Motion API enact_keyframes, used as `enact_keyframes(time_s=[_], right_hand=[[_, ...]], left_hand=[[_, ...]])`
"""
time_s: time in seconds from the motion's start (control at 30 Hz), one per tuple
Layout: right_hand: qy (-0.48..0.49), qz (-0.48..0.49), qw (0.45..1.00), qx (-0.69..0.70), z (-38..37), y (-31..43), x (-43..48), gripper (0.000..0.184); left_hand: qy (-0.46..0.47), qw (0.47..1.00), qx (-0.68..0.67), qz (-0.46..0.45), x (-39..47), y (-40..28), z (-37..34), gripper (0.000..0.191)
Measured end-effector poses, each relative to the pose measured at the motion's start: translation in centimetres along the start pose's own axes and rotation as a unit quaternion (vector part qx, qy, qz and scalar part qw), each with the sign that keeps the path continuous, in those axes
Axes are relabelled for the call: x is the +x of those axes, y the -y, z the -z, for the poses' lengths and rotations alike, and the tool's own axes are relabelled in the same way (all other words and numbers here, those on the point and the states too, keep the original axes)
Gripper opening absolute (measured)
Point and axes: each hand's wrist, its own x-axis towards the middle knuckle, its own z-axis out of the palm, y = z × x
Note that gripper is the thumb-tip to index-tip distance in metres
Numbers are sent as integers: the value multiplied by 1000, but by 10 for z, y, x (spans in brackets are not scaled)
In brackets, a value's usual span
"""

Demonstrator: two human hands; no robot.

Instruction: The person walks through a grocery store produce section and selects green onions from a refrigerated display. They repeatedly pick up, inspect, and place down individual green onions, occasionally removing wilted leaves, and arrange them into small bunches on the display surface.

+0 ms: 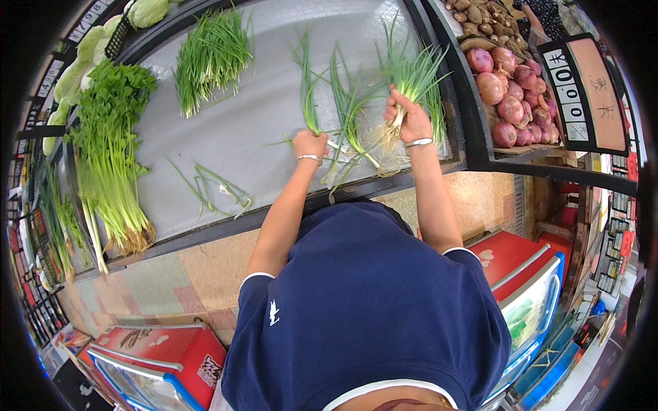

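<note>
My right hand (408,115) is closed around a bunch of green onions (411,77), its pale roots hanging below the fist and its green tops pointing away. On the grey display counter (272,103), my left hand (310,145) grips a thinner green onion stalk (307,97) near its lower end. Loose green onions (349,115) lie between my hands, with scattered roots and trimmings near the front edge. More green onions lie beyond my right wrist, against the counter's right side. A few broken green leaves (205,190) rest left of my left forearm. Each wrist wears a silver bangle.
A pile of thin green stalks (213,56) lies at the counter's back. Celery (115,154) lines its left side. A dark raised rim (462,128) separates the counter from red onions (514,97) and a price sign (583,95). Red chest freezers (159,349) stand behind me.
</note>
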Motion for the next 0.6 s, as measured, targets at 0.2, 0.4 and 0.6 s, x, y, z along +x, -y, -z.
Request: enact_keyframes(time_s=[0.2, 0.4, 0.6], right_hand=[[-34, -10, 995, -95, -7, -33, -11, 19], [0, -28, 987, -155, -19, -57, -1, 16], [8, -23, 988, -152, -26, -84, 3, 16]], left_hand=[[-18, 948, -317, 1, 2, 6, 34, 22], [-30, 852, -522, 33, 1, -29, 81, 27], [21, 915, -392, -94, -12, -42, 74, 35]])
